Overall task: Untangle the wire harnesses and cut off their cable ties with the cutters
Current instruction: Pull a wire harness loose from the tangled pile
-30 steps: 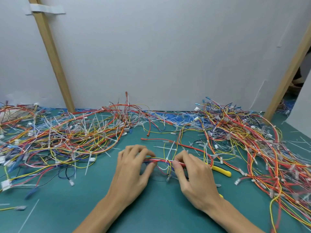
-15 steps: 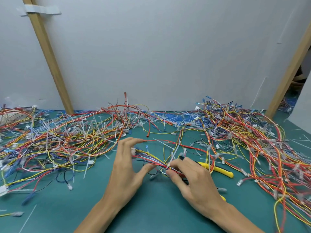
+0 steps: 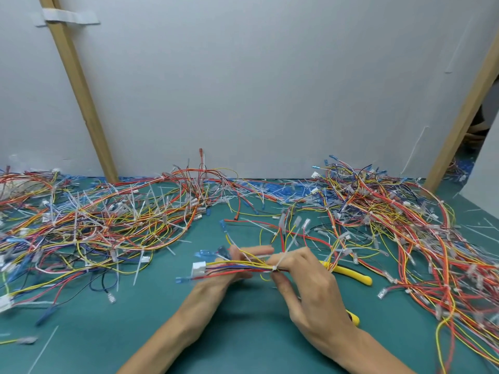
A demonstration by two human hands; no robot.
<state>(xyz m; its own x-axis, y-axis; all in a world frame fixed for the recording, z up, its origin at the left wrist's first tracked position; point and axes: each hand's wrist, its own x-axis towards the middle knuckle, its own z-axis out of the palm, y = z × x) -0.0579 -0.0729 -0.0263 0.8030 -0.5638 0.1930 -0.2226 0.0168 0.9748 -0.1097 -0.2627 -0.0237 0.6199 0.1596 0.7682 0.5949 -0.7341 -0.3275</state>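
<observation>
A small wire harness [image 3: 237,267] of yellow, red and blue wires with a white connector at its left end is lifted above the green mat. My left hand [image 3: 229,276] holds it from below and behind, fingers stretched along the wires. My right hand [image 3: 305,282] pinches the bundle at a white cable tie [image 3: 275,267], whose tail sticks up. The yellow-handled cutters [image 3: 351,273] lie on the mat just right of my right hand, partly hidden by it.
A large tangle of harnesses [image 3: 102,225] covers the left of the green mat [image 3: 108,333], another pile [image 3: 405,225] the right. Cut ties lie scattered about. A white wall with two wooden posts [image 3: 81,90] closes the back.
Both hands have lifted the small harness off the mat and pulled it straight between them. Its connector end now sticks out to the left of my left hand.
</observation>
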